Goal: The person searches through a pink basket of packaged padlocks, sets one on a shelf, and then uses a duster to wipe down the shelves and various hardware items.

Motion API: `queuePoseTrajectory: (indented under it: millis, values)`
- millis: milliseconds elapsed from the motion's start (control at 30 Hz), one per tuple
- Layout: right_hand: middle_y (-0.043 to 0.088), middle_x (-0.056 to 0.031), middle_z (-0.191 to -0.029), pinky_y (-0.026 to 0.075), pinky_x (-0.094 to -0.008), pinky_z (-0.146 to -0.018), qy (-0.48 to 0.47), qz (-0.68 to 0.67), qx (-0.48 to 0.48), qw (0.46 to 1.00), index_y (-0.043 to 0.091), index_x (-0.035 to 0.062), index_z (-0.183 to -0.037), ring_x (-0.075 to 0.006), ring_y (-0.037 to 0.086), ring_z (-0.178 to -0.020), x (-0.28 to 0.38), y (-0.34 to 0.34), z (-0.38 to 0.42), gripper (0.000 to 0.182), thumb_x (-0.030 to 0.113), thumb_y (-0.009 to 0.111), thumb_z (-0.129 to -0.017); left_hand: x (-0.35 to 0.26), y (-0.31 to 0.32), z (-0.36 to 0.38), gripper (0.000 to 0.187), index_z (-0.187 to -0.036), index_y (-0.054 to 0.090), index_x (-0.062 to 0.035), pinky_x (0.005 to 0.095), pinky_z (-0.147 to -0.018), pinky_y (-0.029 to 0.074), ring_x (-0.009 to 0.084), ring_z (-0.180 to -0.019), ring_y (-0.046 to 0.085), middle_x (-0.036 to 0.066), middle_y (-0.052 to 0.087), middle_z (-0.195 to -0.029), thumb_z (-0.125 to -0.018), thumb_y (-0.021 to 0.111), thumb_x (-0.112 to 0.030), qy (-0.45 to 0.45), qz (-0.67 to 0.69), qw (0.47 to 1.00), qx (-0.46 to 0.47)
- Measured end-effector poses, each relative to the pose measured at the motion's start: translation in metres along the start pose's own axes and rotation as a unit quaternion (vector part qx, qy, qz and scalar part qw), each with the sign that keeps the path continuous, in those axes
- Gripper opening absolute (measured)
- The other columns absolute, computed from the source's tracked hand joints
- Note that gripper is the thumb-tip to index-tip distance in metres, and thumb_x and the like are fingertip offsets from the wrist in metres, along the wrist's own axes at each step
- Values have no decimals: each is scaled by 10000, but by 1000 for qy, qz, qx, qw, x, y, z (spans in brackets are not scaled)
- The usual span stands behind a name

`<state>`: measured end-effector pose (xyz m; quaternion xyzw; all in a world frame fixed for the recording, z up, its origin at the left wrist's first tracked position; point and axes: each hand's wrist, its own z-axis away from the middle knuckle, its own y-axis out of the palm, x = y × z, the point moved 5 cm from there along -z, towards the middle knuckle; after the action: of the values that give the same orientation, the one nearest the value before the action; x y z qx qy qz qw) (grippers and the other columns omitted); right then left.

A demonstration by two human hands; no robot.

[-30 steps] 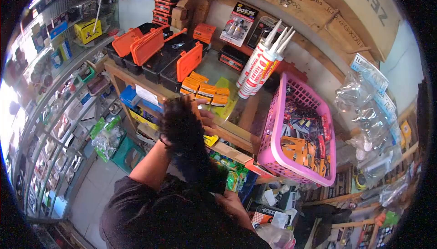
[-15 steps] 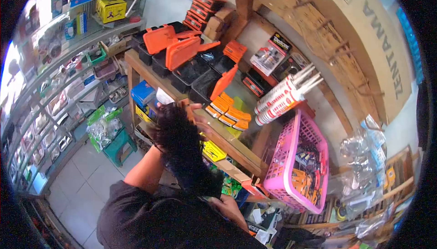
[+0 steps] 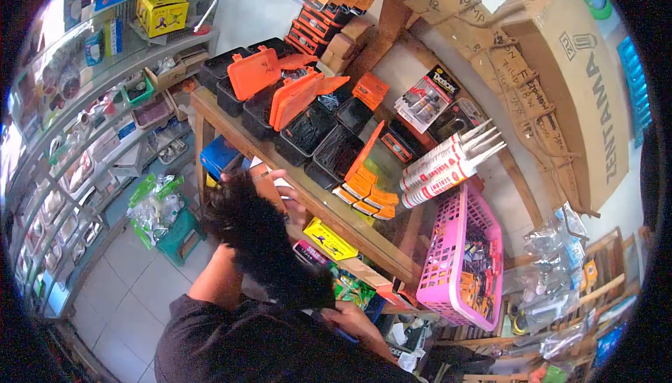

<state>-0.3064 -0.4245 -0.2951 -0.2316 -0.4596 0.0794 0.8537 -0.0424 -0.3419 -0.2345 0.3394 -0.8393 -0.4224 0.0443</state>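
Dark hair [image 3: 262,236] covers much of the middle of the view, in front of my hands. My left hand [image 3: 294,204] is raised by the wooden shelf edge, its fingers closed along the side of a small orange-brown box [image 3: 265,183] with a pale top; its palm is hidden behind the hair. Lower down, my right hand [image 3: 355,323] is close to my black shirt [image 3: 231,344], its fingers curled around something with a thin blue edge that I cannot make out. A yellow box [image 3: 330,239] lies under the shelf beside the left hand.
Black bins [image 3: 306,134] with orange lids stand on the wooden shelf [image 3: 350,232], near small orange boxes [image 3: 364,194] and sealant tubes [image 3: 437,173]. A pink basket [image 3: 439,271] is at the right. A green stool [image 3: 180,239] stands left; a large carton [image 3: 581,103] leans behind.
The view has shifted slightly, and the head has moved left. The orange-brown box and the left hand's fingers show more clearly. The right hand stays low by the shirt.
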Motion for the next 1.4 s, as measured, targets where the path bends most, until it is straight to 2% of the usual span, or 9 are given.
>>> queuePoseTrajectory:
  millis: [100, 267, 367, 467, 833, 967, 1033, 1167, 1400]
  values:
    - [494, 16, -556, 328, -234, -461, 97, -77, -45, 991, 550, 49, -644, -79, 423, -497, 5, -2, 1, 316, 316, 532, -813, -8, -13, -2, 798, -1269, 257, -42, 545, -825, 384, 407, -997, 471, 239, 452, -1119, -768, 243, -663, 124, 123, 926, -334]
    - [512, -25, -573, 376, -252, -516, 102, -25, -62, 993, 560, 37, -679, -109, 463, -547, 20, 3, 5, 308, 310, 534, -820, 2, -20, -16, 847, -1251, 304, -44, 502, -820, 410, 377, -965, 502, 236, 467, -1108, -729, 243, -709, -31, 110, 993, -23]
    - [501, -24, -557, 369, -253, -502, 114, -31, -78, 990, 554, 27, -662, -105, 454, -536, 25, -1, 9, 312, 296, 542, -820, -1, -30, -16, 1005, -1266, 254, -19, 519, -811, 393, 441, -962, 477, 258, 471, -1076, -626, 275, -794, 37, -34, 917, -396]
    - [487, -27, -538, 358, -260, -483, 96, -6, -68, 993, 548, 19, -648, -106, 438, -520, -7, 5, 10, 321, 293, 547, -817, 12, -17, -22, 840, -1251, 307, -34, 484, -913, 334, 358, -1079, 434, 210, 433, -1175, -738, 256, -697, -63, 134, 989, -1]
    - [459, 6, -553, 320, -262, -456, 87, -139, -93, 982, 523, 19, -632, -88, 385, -489, -43, 18, 23, 322, 288, 570, -803, 26, -30, -16, 863, -1187, 398, -43, 517, -820, 398, 427, -932, 500, 242, 513, -1021, -694, 265, -739, -7, 64, 915, -398]
    - [502, 11, -595, 355, -237, -483, 57, -56, -14, 997, 542, 25, -689, -90, 435, -524, -46, 14, 22, 274, 267, 548, -816, 31, -10, -19, 909, -1238, 309, -8, 518, -842, 377, 447, -988, 457, 282, 457, -1091, -693, 282, -736, -64, 150, 986, -39]
    - [494, 9, -580, 359, -246, -480, 120, -149, -89, 977, 530, 23, -659, -98, 439, -521, -25, -2, 25, 294, 270, 543, -819, 30, -12, -9, 919, -1254, 293, -20, 542, -826, 375, 472, -1004, 432, 289, 432, -1120, -687, 283, -742, -3, 150, 934, -325]
    - [505, 2, -581, 372, -251, -487, 139, -77, 17, 987, 555, 18, -679, -97, 448, -527, -3, -10, 38, 303, 282, 530, -826, 45, 12, -19, 836, -1253, 312, -39, 484, -891, 354, 358, -1039, 460, 199, 433, -1180, -742, 240, -696, -82, 71, 994, -13]
    - [470, 5, -550, 333, -263, -497, 25, -33, -32, 999, 535, 28, -667, -104, 422, -544, -33, -12, 59, 278, 261, 525, -818, 74, 16, -12, 899, -1265, 284, -35, 509, -898, 333, 360, -1081, 429, 215, 414, -1192, -700, 252, -734, -42, 99, 983, -147]
